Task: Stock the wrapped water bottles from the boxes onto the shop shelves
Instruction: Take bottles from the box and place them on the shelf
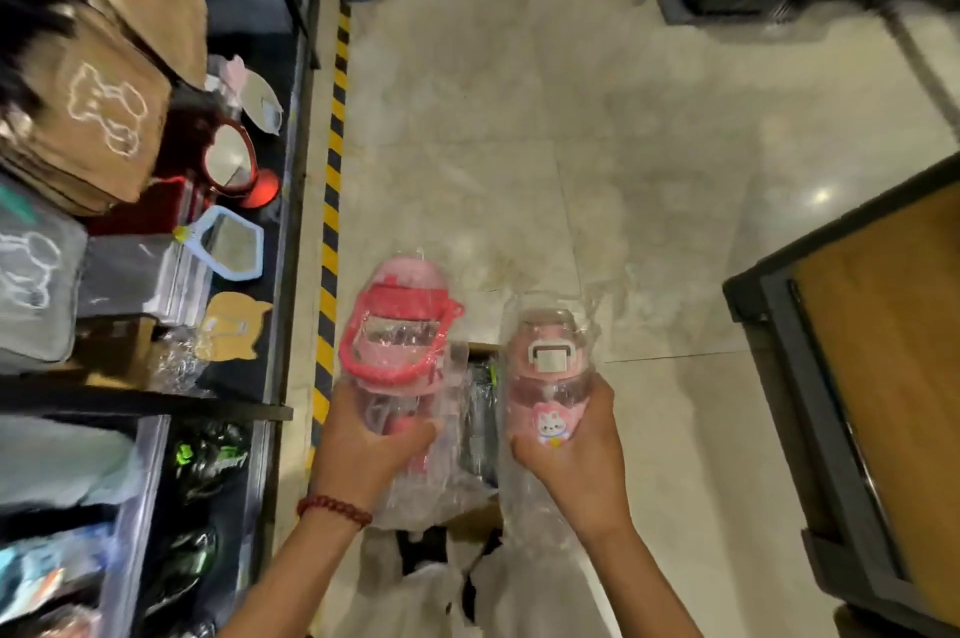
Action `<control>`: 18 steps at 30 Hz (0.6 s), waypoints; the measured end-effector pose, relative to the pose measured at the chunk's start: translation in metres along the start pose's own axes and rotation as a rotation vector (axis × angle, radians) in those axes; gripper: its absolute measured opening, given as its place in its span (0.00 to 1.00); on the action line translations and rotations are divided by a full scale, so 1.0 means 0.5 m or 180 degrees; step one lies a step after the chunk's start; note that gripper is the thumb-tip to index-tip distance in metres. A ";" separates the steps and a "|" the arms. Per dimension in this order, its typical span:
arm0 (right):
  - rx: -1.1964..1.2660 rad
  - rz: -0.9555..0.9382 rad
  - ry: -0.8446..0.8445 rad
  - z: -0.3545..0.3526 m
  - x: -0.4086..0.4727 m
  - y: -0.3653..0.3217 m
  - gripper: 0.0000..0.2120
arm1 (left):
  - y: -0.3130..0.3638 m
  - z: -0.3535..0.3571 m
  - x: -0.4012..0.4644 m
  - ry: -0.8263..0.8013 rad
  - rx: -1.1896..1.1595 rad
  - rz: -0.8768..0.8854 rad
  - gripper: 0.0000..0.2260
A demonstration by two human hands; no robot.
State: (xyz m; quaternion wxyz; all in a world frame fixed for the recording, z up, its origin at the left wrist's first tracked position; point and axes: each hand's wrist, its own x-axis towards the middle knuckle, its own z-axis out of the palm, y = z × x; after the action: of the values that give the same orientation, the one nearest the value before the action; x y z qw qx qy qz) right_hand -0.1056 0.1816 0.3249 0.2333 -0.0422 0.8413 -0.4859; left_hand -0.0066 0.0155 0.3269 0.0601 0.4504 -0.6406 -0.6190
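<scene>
While both hands are full, this looks like the carry step: bottles out of the box, not shelved yet.

Left hand (pixel 371 440): fingers and thumb curled round the lower body of the red-lidded bottle (pixel 397 336), gripping through the plastic wrap. Beaded bracelet (pixel 334 510) on that wrist.

Right hand (pixel 576 450): wrapped round the pink bunny bottle (pixel 550 377) the same way, thumb across the front near the sticker.

Pose: both forearms reach forward from the bottom of the view, bottles held up side by side with lids pointing away, close together but I can't tell if they're touching.

Where the bottles are: mid-air over the open box (pixel 480 408) on the floor, which seems to have more wrapped stock in it.

Shelves (pixel 283 273): off to the left, already crowded with mirrors and bags.

Next move, my guess: turn left, find a free spot and set each one down upright. The loose wrap looks slippery, so keep a firm hold.
</scene>
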 end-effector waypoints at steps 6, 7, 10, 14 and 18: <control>0.0056 -0.0399 0.0155 -0.061 -0.109 -0.115 0.32 | 0.066 -0.066 -0.131 -0.0209 -0.0293 0.0249 0.30; 0.0074 -0.0457 0.0172 -0.068 -0.125 -0.127 0.32 | 0.070 -0.072 -0.151 -0.0209 -0.0357 0.0271 0.31; 0.0077 -0.0583 0.0179 -0.085 -0.165 -0.147 0.35 | 0.079 -0.081 -0.203 -0.0013 -0.0428 0.0394 0.29; 0.0000 -0.0672 -0.0071 -0.101 -0.193 -0.153 0.37 | 0.079 -0.077 -0.245 0.0123 -0.0538 0.0586 0.33; -0.0213 -0.0854 -0.0496 -0.121 -0.196 -0.150 0.37 | 0.067 -0.061 -0.292 0.0466 -0.0794 0.0770 0.33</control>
State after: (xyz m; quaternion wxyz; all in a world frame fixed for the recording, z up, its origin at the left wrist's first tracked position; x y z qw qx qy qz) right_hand -0.0563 0.2198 0.4476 0.2293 -0.1995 0.8231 -0.4797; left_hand 0.0813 0.0823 0.4323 0.2358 0.4030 -0.6023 -0.6474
